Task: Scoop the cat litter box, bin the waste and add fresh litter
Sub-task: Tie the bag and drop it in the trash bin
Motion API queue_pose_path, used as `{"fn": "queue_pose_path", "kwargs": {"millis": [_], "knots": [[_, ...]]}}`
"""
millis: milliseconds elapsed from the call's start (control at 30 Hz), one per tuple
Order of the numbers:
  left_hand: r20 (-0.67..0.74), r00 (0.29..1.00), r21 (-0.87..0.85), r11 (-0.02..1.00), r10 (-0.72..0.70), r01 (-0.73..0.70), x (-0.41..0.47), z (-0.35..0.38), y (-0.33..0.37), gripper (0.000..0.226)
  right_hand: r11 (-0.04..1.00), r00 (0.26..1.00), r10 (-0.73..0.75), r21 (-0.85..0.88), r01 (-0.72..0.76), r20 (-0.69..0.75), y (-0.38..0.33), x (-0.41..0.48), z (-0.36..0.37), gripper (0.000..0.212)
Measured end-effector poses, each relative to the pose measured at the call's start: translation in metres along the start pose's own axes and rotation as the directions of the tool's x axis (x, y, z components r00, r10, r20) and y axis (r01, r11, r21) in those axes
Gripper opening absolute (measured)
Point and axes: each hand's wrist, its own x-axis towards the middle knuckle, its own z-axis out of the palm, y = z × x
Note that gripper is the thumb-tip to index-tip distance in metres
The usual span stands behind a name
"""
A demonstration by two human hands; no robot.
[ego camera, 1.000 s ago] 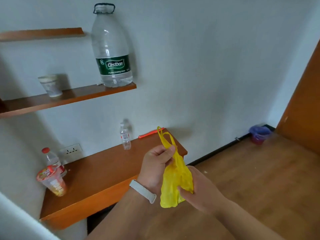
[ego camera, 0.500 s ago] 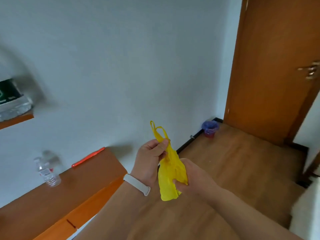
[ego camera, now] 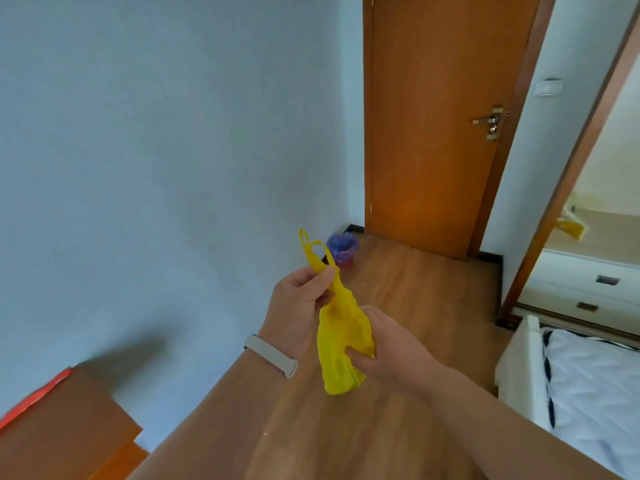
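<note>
holding anything, those two hands?

both of them, and the same thing: a yellow plastic bag, crumpled, up in the air in front of the person and above the wooden floor.

how is it gripped?

the left hand, with a pale wristband on its wrist, pinches the bag's two loop handles between thumb and fingers; the loops stick up above the thumb. the right hand has its fingers curled round the lower, bunched part of the bag, and the bottom end droops below them.

and a bin?

a small bin with a purple liner stands on the floor in the corner, against the white wall and near a brown door. it is well apart from the bag, though in the view it shows just past the handles.

anything else around?

a wooden desk at lower left with a red strip along its far edge, a bed at the right, and white drawers beyond it.
</note>
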Motion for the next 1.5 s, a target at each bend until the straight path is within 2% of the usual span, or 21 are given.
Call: {"fn": "queue_pose_path", "kwargs": {"millis": [300,433,600,700,867,933,1067,1133,1300,1500], "knots": [[0.206,0.977,-0.078,0.994,-0.061,0.078,0.177,0.005,-0.014,0.017,0.978,0.988,0.122,-0.158,-0.136,-0.091,0.062,0.132,-0.02,0.06],[0.274,0.96,-0.073,0.994,-0.056,0.079,0.254,0.009,-0.008,0.025,0.972,0.977,0.148,-0.16,-0.172,-0.154,0.078,0.19,-0.033,0.053],[0.307,0.949,-0.088,0.991,-0.065,0.096,0.33,0.021,-0.004,0.03,0.959,0.96,0.21,-0.154,-0.239,-0.185,0.102,0.254,-0.046,0.056],[0.31,0.949,-0.081,0.992,-0.063,0.092,0.374,0.024,-0.006,0.03,0.962,0.958,0.209,-0.135,-0.237,-0.196,0.121,0.294,-0.051,0.052],[0.29,0.953,-0.079,0.99,-0.09,0.118,0.456,0.032,-0.02,0.054,0.966,0.962,0.201,-0.124,-0.226,-0.187,0.17,0.364,-0.053,0.054],[0.269,0.958,-0.056,0.992,-0.095,0.114,0.494,0.039,-0.027,0.05,0.968,0.961,0.202,-0.11,-0.225,-0.191,0.197,0.398,-0.054,0.055],[0.208,0.973,-0.005,0.994,-0.102,0.105,0.576,0.056,-0.036,0.021,0.982,0.971,0.168,-0.056,-0.18,-0.168,0.254,0.477,-0.062,0.051],[0.175,0.978,0.028,0.994,-0.113,0.11,0.62,0.065,-0.038,0.013,0.986,0.978,0.158,-0.026,-0.163,-0.139,0.282,0.519,-0.07,0.048],[0.14,0.984,0.049,0.993,-0.112,0.106,0.718,0.091,-0.03,0.015,0.992,0.988,0.117,-0.042,-0.121,-0.097,0.336,0.614,-0.104,0.046],[0.096,0.993,-0.024,0.997,-0.068,0.07,0.824,0.102,-0.013,0.013,0.994,0.993,0.075,-0.072,-0.081,-0.087,0.374,0.712,-0.138,0.055]]}}
